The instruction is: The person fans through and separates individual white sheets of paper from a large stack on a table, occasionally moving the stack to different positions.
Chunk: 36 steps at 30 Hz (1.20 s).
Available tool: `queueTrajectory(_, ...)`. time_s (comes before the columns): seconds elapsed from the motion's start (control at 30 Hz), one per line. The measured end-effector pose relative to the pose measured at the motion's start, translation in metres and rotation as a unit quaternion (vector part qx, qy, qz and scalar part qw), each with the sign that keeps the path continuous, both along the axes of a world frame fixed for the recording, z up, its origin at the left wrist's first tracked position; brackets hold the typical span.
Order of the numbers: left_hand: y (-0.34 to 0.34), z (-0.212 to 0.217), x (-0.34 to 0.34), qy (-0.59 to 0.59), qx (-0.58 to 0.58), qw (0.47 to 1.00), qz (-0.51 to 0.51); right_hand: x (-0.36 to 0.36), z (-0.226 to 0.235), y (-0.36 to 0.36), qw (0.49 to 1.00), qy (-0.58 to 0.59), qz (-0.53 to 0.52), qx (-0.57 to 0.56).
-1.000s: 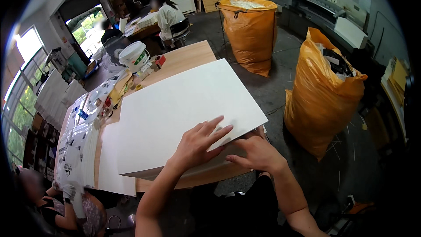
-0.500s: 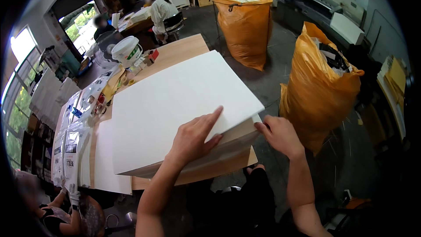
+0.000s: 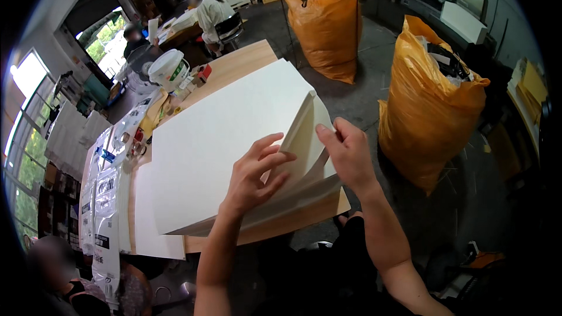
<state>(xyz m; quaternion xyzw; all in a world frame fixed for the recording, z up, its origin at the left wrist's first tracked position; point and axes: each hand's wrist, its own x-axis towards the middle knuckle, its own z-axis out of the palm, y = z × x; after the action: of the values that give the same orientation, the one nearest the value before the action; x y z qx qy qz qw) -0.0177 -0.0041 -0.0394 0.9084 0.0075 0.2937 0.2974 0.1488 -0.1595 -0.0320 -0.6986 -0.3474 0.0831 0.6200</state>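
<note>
A stack of large white sheets [image 3: 216, 140] lies on the wooden table before me, its near right corner lifted and bent back. My right hand [image 3: 350, 155] is closed at that corner, pinching a curled white sheet [image 3: 315, 134] between thumb and fingers. Just left of the lifted flap [image 3: 297, 122], my left hand [image 3: 257, 175] is open with fingers spread. Its fingertips are by the flap's lower edge; whether they press on it I cannot tell.
The wooden table [image 3: 257, 52] carries a white bucket [image 3: 168, 70], tape rolls and plastic-wrapped packs [image 3: 105, 199]. Two orange sacks [image 3: 433, 105] stand on the floor at the right. One person [image 3: 52, 269] is at the lower left; others sit at a far table.
The right hand has moved up and left, lifting the stack's near right corner. The left hand has come off the flat top, and its fingers have spread. The person at lower left has shifted.
</note>
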Motion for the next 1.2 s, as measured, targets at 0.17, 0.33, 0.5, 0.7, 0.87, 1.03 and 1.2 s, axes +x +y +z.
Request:
queueTrajectory(0.17, -0.003, 0.005, 0.001, -0.009, 0.007, 1.0, -0.013, 0.007, 0.007, -0.005, 0.942, 0.287, 0.133, 0.117)
queueTrajectory(0.33, -0.001, 0.001, 0.001, -0.007, -0.022, 1.0, -0.004, 0.009, 0.013, -0.006, 0.948, 0.265, 0.146, 0.097)
queueTrajectory(0.5, 0.002, -0.003, 0.001, -0.007, -0.046, 0.999, -0.017, 0.012, 0.016, -0.012, 0.958, 0.233, 0.146, 0.076)
queueTrajectory(0.7, -0.006, -0.004, 0.001, -0.027, 0.019, 0.999, 0.024, 0.007, 0.003, 0.0, 0.999, -0.008, 0.024, 0.03)
queueTrajectory(0.87, -0.007, 0.003, 0.0, 0.016, 0.042, 0.999, 0.013, 0.012, 0.01, -0.006, 0.944, 0.281, 0.143, 0.096)
queueTrajectory(1.03, -0.004, 0.0, 0.001, -0.013, 0.035, 0.999, 0.014, 0.015, 0.009, -0.008, 0.953, 0.255, 0.145, 0.077)
queueTrajectory(1.2, 0.0, -0.002, 0.001, -0.013, 0.007, 1.0, 0.002, 0.017, 0.008, -0.011, 0.958, 0.232, 0.15, 0.077)
